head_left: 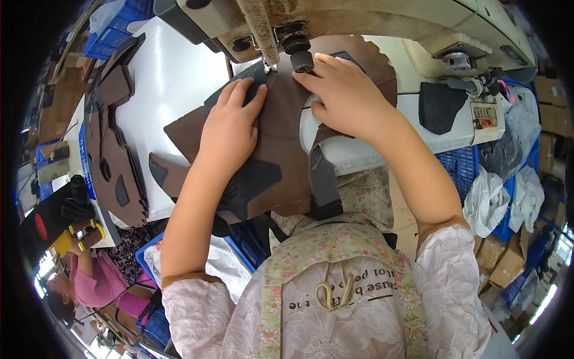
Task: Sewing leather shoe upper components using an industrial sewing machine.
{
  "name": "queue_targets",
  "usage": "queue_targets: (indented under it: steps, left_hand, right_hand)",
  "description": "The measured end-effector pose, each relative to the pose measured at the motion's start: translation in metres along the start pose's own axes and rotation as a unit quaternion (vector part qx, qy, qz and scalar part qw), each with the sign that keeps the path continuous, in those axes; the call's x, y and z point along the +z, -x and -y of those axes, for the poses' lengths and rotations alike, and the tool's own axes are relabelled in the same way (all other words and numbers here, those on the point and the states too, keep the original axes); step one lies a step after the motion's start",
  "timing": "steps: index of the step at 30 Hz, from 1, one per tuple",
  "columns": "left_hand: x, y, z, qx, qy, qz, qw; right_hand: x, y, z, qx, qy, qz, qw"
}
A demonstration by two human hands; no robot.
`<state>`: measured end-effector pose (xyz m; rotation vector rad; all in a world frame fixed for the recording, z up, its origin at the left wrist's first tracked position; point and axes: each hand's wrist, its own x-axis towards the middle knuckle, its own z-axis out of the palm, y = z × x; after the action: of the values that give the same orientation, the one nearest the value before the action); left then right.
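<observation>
A white surface (pixel 173 66) carries brown panels (pixel 281 122) under left hand (pixel 230 128) and right hand (pixel 350 99), fingers (pixel 241 93) loosely spread, boxes (pixel 553 119) at three o'clock, sewing machine (pixel 362 27) cropped at one.

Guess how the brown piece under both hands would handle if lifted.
The brown piece probably flexes: it looks thin and overhangs the white table. It's likely light for its size, being sheet-like. Its dark patches may stiffen it locally.
</observation>
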<state>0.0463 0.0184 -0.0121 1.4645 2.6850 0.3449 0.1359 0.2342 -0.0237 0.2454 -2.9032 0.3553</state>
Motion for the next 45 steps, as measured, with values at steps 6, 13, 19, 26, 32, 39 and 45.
queue_targets:
  steps: [6,13,19,26,32,39,45]
  left_hand:
    - [0.006,0.001,-0.005,-0.006,-0.016,-0.022,1.000]
    - [0.013,-0.004,-0.017,-0.027,-0.029,-0.058,0.998]
    - [-0.005,0.002,-0.003,-0.012,0.063,-0.001,0.998]
    - [-0.004,0.008,-0.010,0.001,0.041,0.012,0.999]
    - [0.007,0.003,-0.023,-0.023,0.027,-0.028,0.999]
    - [0.012,-0.006,-0.037,-0.048,-0.047,-0.045,0.997]
    - [0.001,0.004,-0.027,-0.024,0.076,-0.011,0.997]
  right_hand:
    - [0.004,0.007,0.008,-0.015,0.010,-0.016,1.000]
    - [-0.001,-0.004,0.011,-0.018,0.053,-0.023,0.998]
    - [0.010,0.003,0.025,0.008,0.059,0.000,0.998]
    - [0.012,0.005,0.017,-0.009,0.049,-0.039,0.998]
    - [0.012,0.002,0.010,-0.003,0.071,-0.052,0.996]
    - [0.014,-0.005,-0.003,0.001,0.088,-0.049,0.995]
    - [0.002,0.008,0.018,-0.028,0.052,-0.031,0.998]
